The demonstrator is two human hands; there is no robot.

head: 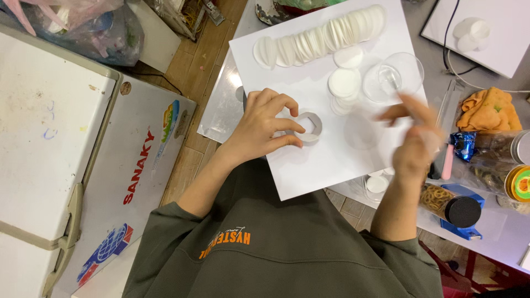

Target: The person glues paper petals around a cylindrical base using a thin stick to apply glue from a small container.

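My left hand (pixel 264 126) rests on a white board (pixel 309 83) and pinches a small grey ring-shaped mould (pixel 308 126) with a white disc in it. My right hand (pixel 415 140) hovers blurred above the board's right edge, fingers together; I cannot tell if it holds anything. A row of overlapping white round discs (pixel 320 36) lies along the board's far edge. A short stack of the same discs (pixel 343 85) sits near the middle, beside a clear plastic cup (pixel 393 77) lying on the board.
A white chest freezer (pixel 72 160) stands at the left. An orange cloth (pixel 488 110), a jar of rubber bands with a black lid (pixel 450 207) and other jars (pixel 516 176) crowd the right. A second white board (pixel 486 30) with discs lies far right.
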